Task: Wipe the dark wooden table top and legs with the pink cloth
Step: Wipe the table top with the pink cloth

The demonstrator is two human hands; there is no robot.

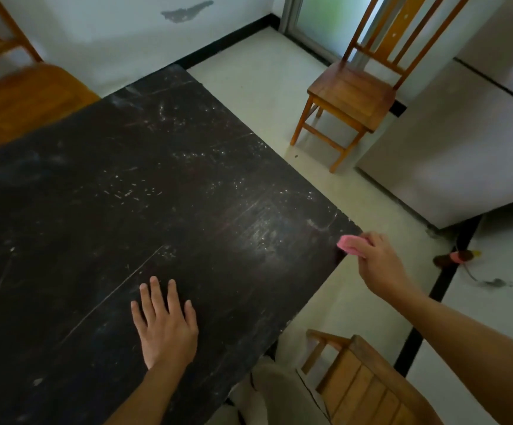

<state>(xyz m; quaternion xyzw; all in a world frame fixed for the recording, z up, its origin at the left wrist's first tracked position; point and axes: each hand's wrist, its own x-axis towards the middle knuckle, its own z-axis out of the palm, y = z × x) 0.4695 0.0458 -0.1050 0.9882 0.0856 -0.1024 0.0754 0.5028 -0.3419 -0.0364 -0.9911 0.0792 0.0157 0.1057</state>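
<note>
The dark wooden table (132, 191) fills the left and middle of the view, its top scratched and flecked with pale marks. My left hand (164, 323) lies flat on the top near the front, fingers spread, holding nothing. My right hand (377, 262) is at the table's right corner, closed around the folded pink cloth (347, 243). The cloth touches the corner edge. The table legs are hidden under the top.
A wooden chair (353, 96) stands on the pale floor to the far right, beside a grey cabinet (451, 142). Another wooden chair (362, 384) is close at the front right, and a third (25, 96) sits at the far left. A dark object with pink (454, 257) lies on the floor.
</note>
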